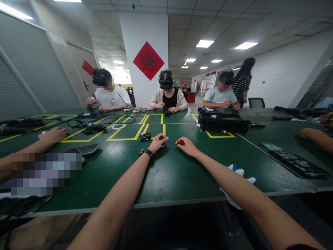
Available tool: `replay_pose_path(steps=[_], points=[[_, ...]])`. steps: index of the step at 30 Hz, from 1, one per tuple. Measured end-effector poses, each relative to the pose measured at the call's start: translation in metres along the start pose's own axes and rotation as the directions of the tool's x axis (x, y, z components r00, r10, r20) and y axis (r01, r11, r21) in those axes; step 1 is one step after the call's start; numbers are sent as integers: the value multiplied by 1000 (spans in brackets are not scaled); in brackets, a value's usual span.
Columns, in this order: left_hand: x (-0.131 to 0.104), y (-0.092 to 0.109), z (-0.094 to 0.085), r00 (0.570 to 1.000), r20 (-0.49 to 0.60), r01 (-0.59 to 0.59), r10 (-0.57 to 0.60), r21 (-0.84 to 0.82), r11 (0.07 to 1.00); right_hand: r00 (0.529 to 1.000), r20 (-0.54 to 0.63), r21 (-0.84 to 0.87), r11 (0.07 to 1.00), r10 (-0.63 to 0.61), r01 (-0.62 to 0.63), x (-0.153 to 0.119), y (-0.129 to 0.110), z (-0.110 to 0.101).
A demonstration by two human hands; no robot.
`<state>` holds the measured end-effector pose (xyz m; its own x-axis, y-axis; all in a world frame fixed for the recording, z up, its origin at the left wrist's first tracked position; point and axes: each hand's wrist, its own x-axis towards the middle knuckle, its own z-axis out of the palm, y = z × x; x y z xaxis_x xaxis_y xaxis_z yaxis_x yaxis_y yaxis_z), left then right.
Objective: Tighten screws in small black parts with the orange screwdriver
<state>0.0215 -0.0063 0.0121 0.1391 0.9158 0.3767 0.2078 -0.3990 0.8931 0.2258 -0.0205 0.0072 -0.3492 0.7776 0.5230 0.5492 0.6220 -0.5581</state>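
A: How far has the work come at this green table [177,184]?

B: Midway, by my judgement. The right hand [187,146] holds an orange-handled screwdriver [180,143], its shaft pointing at the small dark piece [161,138] in the left hand [156,143]. Tool and piece are brought together; nothing in view marks the job as finished, and whether the tip touches is too small to tell.

A: And the fingers?

B: Left fingertips pinch the dark piece; right fingers curl around the orange handle, both near the tabletop, centre frame.

A: The count?

B: One screwdriver, one dark piece, two working hands, one wristwatch [147,152]. Beside the left hand lies black hardware [145,136] (one part or two, I cannot tell). One white coil [118,127] sits farther left. Blue-and-white gloves [236,169] lie partly behind the right forearm, their number hidden. One green circuit board [271,146] rests at right. Three people in headsets [170,100] sit opposite; one person in stripes [241,83] stands behind.
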Motion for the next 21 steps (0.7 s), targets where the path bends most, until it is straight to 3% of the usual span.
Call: replay_pose_path(steps=[21], points=[[1, -1, 0, 1000, -11, 10, -10, 6, 1000, 1000, 12, 13, 1000, 16, -16, 1, 0, 0]])
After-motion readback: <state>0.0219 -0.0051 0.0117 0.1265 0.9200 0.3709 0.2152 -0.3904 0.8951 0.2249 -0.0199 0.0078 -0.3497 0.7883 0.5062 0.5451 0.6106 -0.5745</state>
